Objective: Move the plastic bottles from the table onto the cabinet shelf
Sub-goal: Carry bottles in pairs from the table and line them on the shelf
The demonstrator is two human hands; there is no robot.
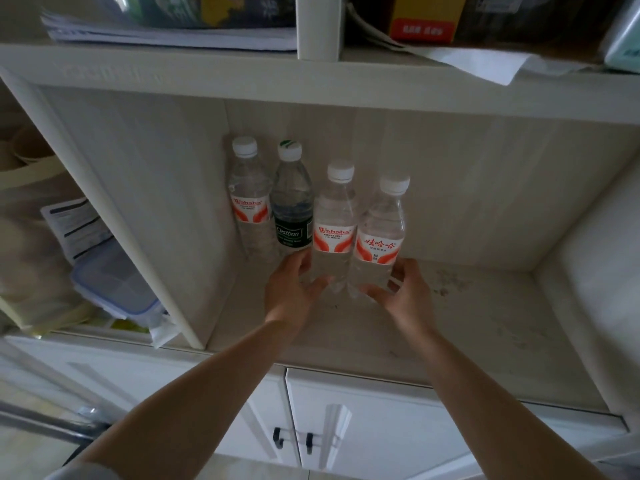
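Four plastic bottles stand upright mid-frame on the cabinet shelf, where our left hand grasps the left front bottle and our right hand grasps the right front bottle beside it.

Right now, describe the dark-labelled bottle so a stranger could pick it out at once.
Find the wide open cabinet shelf above the white doors. Four bottles stand there; the green-labelled bottle is second from the left, at the back. It alone has a dark green label and a green-striped cap; the others have red-and-white labels.
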